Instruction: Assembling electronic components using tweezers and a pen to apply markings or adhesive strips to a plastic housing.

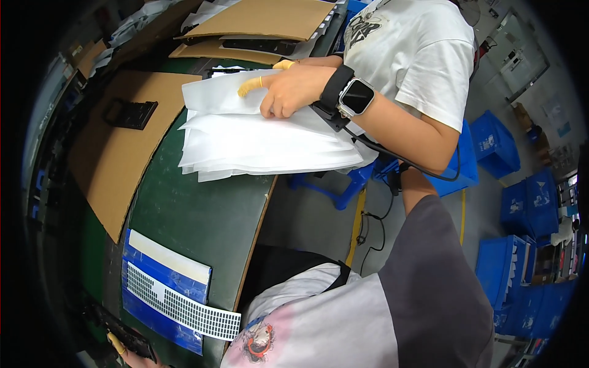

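At the lower left edge, my left hand [136, 360] grips a flat black plastic part [126, 331]. One of its fingers wears a yellow finger cot. My right arm reaches out to the right in a grey sleeve, and a black band circles its wrist. My right hand's fingers are hidden behind a co-worker's arm. Near my left hand lies a blue pad [162, 325] on the green table [190, 205]. Across it stretches a white label sheet [184, 305] with rows of small dark rectangles, beside a plain cream strip [169, 257].
A co-worker's hand [291, 89], with yellow finger cots, rests on a stack of white sheets [264, 144]. Cardboard [132, 165] at the left bears another black part [132, 115]. More cardboard [264, 19] lies far back. Blue crates [494, 144] and a loose cable [383, 230] are on the right.
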Available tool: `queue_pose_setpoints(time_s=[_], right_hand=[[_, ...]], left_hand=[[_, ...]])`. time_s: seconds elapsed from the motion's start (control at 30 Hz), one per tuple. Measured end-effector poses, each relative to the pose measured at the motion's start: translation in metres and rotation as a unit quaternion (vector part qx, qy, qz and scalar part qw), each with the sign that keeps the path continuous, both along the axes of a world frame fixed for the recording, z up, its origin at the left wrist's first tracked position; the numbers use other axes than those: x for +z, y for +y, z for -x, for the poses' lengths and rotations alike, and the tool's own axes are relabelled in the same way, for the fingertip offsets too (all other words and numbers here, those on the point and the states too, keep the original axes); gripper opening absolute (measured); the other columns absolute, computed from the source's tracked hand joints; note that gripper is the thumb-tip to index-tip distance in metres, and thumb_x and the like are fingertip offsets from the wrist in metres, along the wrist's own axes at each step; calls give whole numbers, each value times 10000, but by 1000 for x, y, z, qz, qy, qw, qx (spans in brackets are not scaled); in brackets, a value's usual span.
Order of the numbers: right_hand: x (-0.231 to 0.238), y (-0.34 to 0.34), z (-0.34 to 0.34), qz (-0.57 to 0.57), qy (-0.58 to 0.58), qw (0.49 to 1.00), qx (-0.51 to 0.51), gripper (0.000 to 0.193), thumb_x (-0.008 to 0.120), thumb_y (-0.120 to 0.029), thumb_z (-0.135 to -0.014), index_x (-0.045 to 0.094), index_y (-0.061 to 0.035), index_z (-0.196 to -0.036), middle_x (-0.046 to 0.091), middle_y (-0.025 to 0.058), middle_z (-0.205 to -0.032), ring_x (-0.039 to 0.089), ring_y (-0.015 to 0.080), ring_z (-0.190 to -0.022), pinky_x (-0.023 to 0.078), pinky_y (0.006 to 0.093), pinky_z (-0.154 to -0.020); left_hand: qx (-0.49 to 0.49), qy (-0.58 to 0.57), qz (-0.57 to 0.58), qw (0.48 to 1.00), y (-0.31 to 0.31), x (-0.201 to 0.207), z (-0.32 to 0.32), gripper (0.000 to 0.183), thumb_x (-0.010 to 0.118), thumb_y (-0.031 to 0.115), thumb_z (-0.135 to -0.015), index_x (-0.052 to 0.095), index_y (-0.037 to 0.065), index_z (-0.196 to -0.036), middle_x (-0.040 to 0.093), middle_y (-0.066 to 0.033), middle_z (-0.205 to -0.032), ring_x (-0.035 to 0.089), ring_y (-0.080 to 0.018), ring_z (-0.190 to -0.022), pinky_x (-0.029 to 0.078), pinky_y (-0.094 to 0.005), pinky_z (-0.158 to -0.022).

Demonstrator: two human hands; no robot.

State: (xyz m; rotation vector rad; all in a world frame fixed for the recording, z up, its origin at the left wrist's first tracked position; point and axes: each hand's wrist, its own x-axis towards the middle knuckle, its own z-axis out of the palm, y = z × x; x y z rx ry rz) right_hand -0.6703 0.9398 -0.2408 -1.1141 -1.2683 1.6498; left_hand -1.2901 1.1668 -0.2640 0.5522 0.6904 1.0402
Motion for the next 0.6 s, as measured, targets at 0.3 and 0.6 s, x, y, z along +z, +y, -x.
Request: queue_pose_setpoints(time_s=[0.3, 0.6], right_hand=[[-51, 28, -36, 47, 67, 994, -76, 452, 445, -158, -816, 305, -32, -1227, 528, 108, -1037, 547, 90, -864, 443, 198, -687], [-9, -26, -17, -53, -111, 991, -54, 507, 599, -130, -739, 380, -51, -1190, 511, 62, -1089, 512, 112, -960, 412, 252, -802]], left_hand=[[27, 68, -16, 997, 6, -1, -2, 323, 539, 223, -807, 526, 15, -1055, 527, -59, -1091, 501, -169, -945, 406, -281, -836], [-46, 50, -9, 998, 12, -6, -3, 377, 492, 247, -833, 479, 4, -1121, 475, -65, -1154, 469, -163, -1000, 371, -282, -888]])
